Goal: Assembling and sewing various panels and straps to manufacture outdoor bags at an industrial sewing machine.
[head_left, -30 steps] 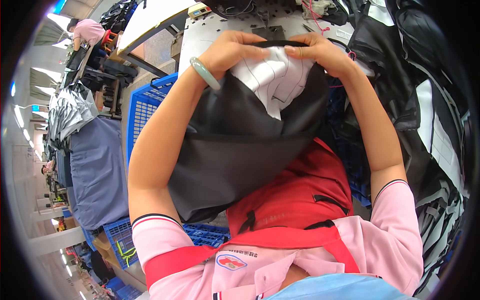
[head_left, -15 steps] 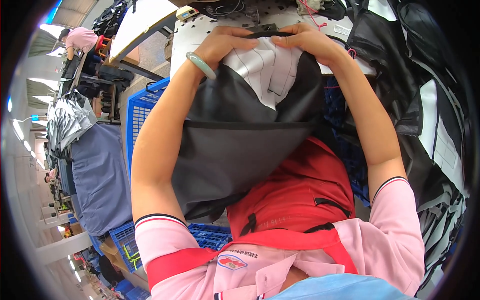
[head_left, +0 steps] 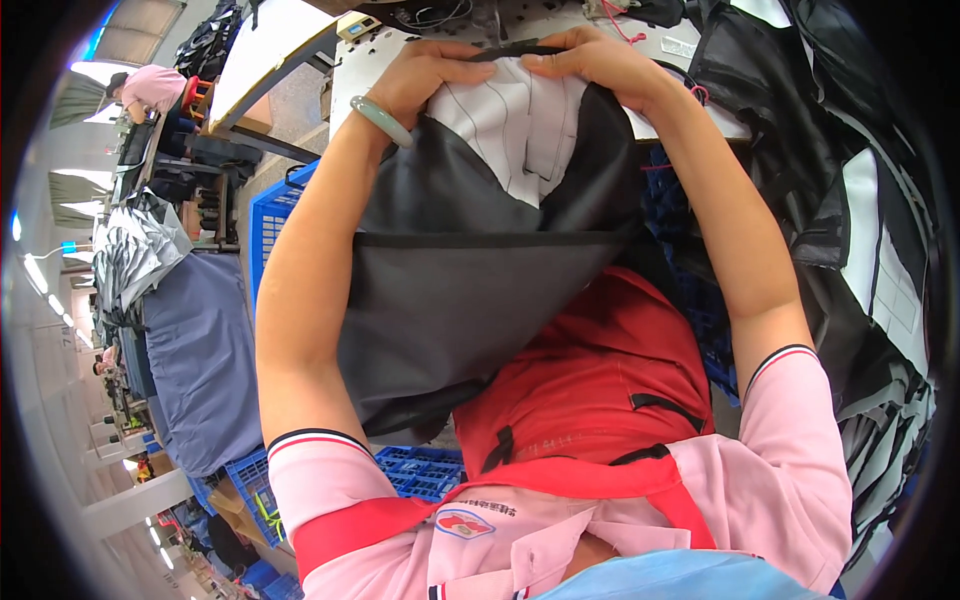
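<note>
Dark grey-black fabric garment panel w/ white lining patch (head_left: 470, 270) hangs in centre of frame, top edge pinched up at upper centre, rest draping down toward lower centre over the red apron (head_left: 590, 390). Long axis runs roughly top-to-bottom of frame; the held top edge runs left-right between the 2 hands.

Left hand (head_left: 430, 75), upper centre-left, closed on the top edge, thumb over the white lining, fingers curled behind. Pale green bangle (head_left: 380, 120) sits on that wrist. Right hand (head_left: 600, 65), upper centre-right, also closed on the same edge, fingers folded over the cloth. The 2 hands are close together, nearly touching at the middle of the edge, both at abt equal height, so neither is clearly nearer; cloth lies directly below both.

White table (head_left: 345, 75) w/ sewing bits lies just behind the hands at top of frame. Blue plastic crate (head_left: 275, 215) at left-centre, beside the left forearm; another blue crate (head_left: 410, 470) low centre. Stack of black-and-white cloth pieces (head_left: 870, 280) fills right side. Grey-blue cloth pile (head_left: 195, 350) at left; another person in pink (head_left: 150, 90) at upper left, well apart.
</note>
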The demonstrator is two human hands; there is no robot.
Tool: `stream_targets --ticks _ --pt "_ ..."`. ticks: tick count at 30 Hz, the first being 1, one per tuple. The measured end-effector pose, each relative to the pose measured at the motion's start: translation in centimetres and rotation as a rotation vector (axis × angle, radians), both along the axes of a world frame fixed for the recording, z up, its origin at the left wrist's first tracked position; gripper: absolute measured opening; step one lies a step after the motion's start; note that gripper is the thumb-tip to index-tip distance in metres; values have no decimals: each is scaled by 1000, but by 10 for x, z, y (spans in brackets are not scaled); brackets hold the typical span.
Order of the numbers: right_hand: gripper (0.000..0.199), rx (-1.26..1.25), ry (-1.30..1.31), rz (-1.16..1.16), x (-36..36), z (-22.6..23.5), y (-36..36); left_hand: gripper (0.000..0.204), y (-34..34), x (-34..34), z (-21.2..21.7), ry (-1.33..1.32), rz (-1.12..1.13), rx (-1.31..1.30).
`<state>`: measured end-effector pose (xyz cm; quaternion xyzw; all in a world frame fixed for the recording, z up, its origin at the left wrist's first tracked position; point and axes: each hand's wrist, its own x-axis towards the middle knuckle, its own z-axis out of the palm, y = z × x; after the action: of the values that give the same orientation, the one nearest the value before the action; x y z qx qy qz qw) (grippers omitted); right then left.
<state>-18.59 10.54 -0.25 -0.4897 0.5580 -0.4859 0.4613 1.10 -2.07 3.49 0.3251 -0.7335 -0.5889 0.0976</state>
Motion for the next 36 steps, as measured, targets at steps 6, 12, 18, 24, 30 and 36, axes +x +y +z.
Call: stream_targets --ticks 6,12,18,24,30,36 --pt "61 36 74 -166 3 1 -3 41 -10 -3 -1 27 -1 52" --pt "20 -24 -296 -100 -1 0 -2 44 -19 14 1 113 50 14" --pt "40 33 412 -60 9 -1 71 40 35 93 8 -131 -235 -396" --pt "30 125 -142 -471 2 -124 182 42 114 249 19 -580 -68 62" --pt "21 -242 383 -546 38 -72 177 33 217 261 -19 92 339 613" --pt "16 -303 391 419 182 32 173 31 307 110 -75 331 -176 279"
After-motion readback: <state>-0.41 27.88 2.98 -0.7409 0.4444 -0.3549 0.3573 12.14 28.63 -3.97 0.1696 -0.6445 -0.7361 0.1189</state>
